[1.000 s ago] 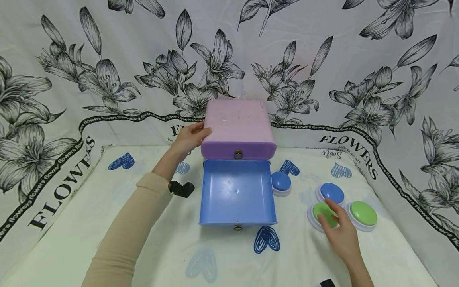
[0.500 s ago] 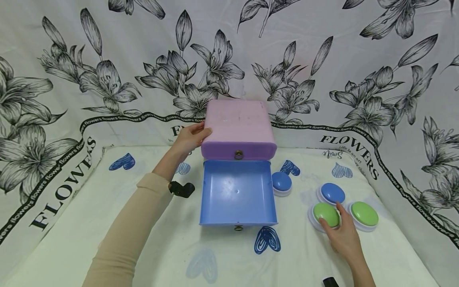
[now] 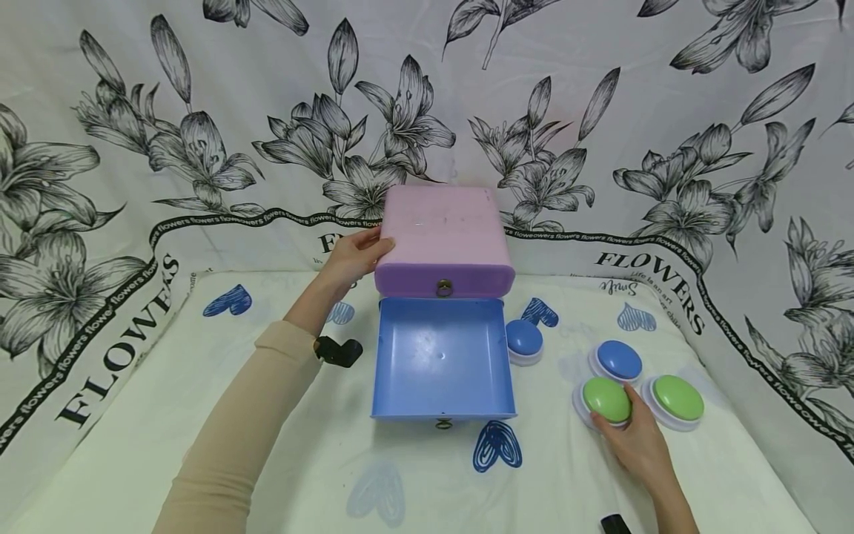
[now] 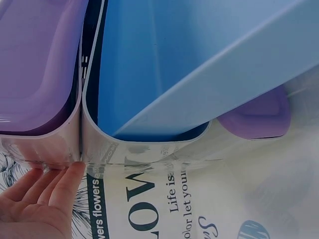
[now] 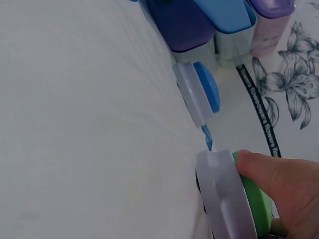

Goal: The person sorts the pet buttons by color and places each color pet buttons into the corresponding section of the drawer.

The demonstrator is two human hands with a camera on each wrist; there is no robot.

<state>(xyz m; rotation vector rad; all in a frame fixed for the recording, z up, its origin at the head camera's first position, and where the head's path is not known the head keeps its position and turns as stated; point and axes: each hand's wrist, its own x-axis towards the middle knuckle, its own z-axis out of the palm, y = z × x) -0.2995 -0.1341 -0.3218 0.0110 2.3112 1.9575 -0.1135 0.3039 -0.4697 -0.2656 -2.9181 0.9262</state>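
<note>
A small stacked drawer unit (image 3: 443,226) has a pink top casing and a purple drawer front with a metal knob. Below that, a blue drawer (image 3: 442,360) is pulled out, with nothing inside it. My left hand (image 3: 353,259) rests against the casing's left side; its straight fingers touch the pink casing (image 4: 42,152) in the left wrist view. At the right, my right hand (image 3: 637,437) pinches the green dome of a push button (image 3: 606,399) with a white base. The thumb lies on the dome in the right wrist view, while the other fingers are mostly hidden.
Another green button (image 3: 678,397) and a blue button (image 3: 619,360) stand close around the pinched one. A second blue button (image 3: 523,338) sits beside the blue drawer. Another purple drawer (image 4: 259,114) shows lower in the unit. A flower-printed cloth (image 3: 560,44) hangs behind.
My right hand has come down onto the near green button, and its thumb and fingers have closed around the dome. The left hand and drawer unit have not moved.
</note>
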